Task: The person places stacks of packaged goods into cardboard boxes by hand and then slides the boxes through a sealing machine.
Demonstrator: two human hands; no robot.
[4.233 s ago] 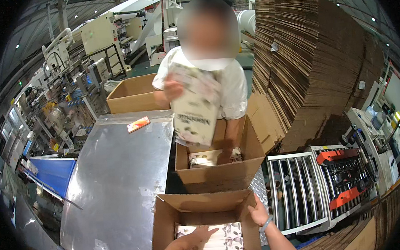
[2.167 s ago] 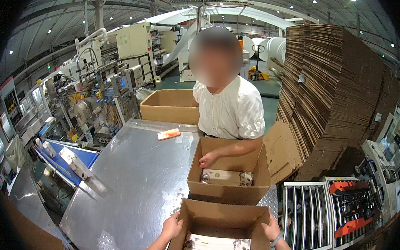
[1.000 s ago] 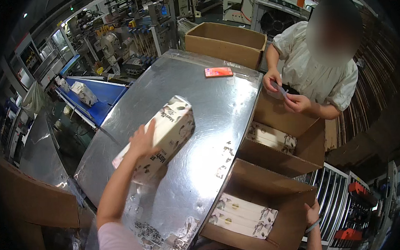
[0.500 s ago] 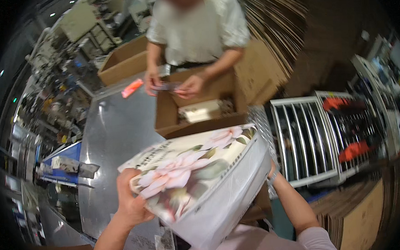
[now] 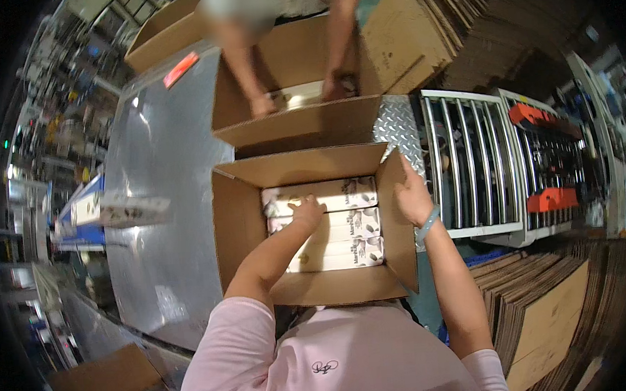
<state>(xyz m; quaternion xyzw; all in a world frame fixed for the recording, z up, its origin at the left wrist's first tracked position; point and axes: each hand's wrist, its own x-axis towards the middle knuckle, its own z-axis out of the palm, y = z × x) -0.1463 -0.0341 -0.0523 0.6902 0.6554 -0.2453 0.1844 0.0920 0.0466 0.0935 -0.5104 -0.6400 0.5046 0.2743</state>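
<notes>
The near carton point(image 5: 333, 290) is matt corrugated cardboard; the packs point(image 5: 363, 222) inside wear smooth, plastic-looking wrap. The tabletop point(image 5: 159, 147) is shiny sheet metal, the tread plate point(image 5: 398, 127) rough metal, the conveyor rollers point(image 5: 479, 164) polished metal, the shirt point(image 5: 373, 353) matt cloth.

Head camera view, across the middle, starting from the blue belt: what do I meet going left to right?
Blue conveyor belt, flat silver metal table, nearer open brown cardboard box, bare right hand at its right side, white-framed metal roller conveyor, long orange-red bar.
</notes>
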